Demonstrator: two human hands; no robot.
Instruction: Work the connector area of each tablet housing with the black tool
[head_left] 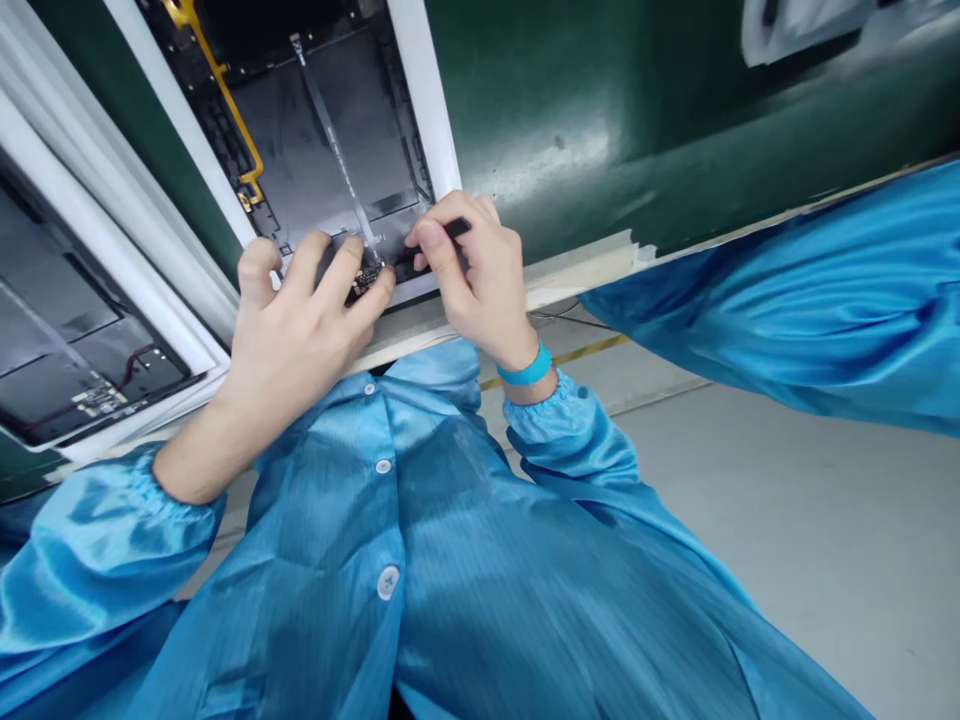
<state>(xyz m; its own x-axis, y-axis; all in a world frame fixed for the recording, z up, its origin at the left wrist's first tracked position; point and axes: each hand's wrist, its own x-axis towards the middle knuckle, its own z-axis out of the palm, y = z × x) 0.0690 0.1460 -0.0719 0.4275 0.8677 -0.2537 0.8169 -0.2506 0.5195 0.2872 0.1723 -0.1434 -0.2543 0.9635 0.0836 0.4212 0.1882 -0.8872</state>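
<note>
An opened flat electronic device (300,150) lies in a white frame (426,90) at the upper left, with a yellow strip and a pale ribbon cable (334,145) inside. My left hand (300,320) spreads its fingers over the device's near end, fingertips beside a small circuit board (366,278). Closed round a thin black tool (456,228), my right hand (480,270) is at the near right corner of the device. The tool's tip points left toward the board; whether it touches is hard to see.
A second similar device (52,330) in a white frame lies at the far left. Clear plastic (799,25) sits at the top right of the green table (570,130). Another blue sleeve or garment (810,300) reaches the table edge at the right.
</note>
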